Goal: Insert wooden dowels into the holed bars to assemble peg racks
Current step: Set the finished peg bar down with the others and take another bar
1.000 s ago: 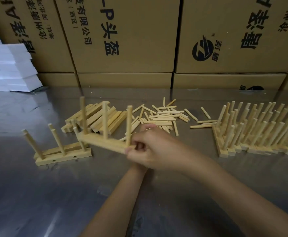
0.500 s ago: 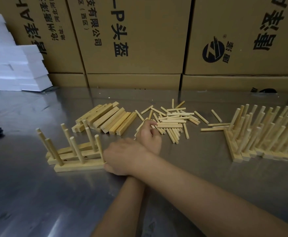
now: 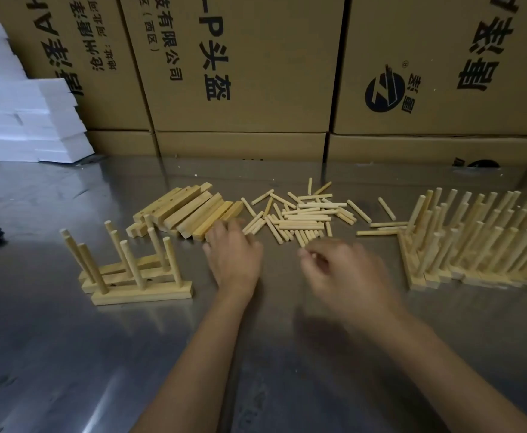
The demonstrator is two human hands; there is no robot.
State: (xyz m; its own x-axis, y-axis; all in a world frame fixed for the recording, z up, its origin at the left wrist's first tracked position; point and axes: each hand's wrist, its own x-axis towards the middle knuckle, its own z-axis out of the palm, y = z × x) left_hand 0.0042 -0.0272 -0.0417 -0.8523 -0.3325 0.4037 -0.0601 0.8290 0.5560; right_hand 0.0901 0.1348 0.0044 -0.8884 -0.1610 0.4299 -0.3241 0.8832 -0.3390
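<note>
- The stack of pale, square-edged wooden holed bars [image 3: 190,214] is found on the brushed steel counter [image 3: 53,354], just beyond and slightly to the left of the left hand [image 3: 234,260]; the long axes of the bars run diagonally, from near-left to far-right.
- The left hand is seen palm down with its fingers stretched toward the near end of that stack; the fingertips are blurred, so contact with a bar cannot be confirmed, and nothing is gripped.
- The loose heap of short, round, light wooden dowels [image 3: 306,217] is spread directly beyond the right hand [image 3: 346,270], most of them lying crosswise to the reach (a few point away at odd angles).
- The right hand is blurred, with its fingers loosely curled near the closest dowels; whether a dowel is pinched between them cannot be told.
- The hands are held apart, each on its own side: bars are nearer the left, dowels nearer the right, so a bar would sensibly be taken by the left hand and a dowel by the right.
- Three finished small peg racks with upright dowels [image 3: 134,276] stand side by side to the left of the left hand, clear of it.
- A larger crowded group of completed wooden peg racks [image 3: 481,245] stands at the far right, well apart from both hands.
- The work is judged to be at the start of a fresh rack.
</note>
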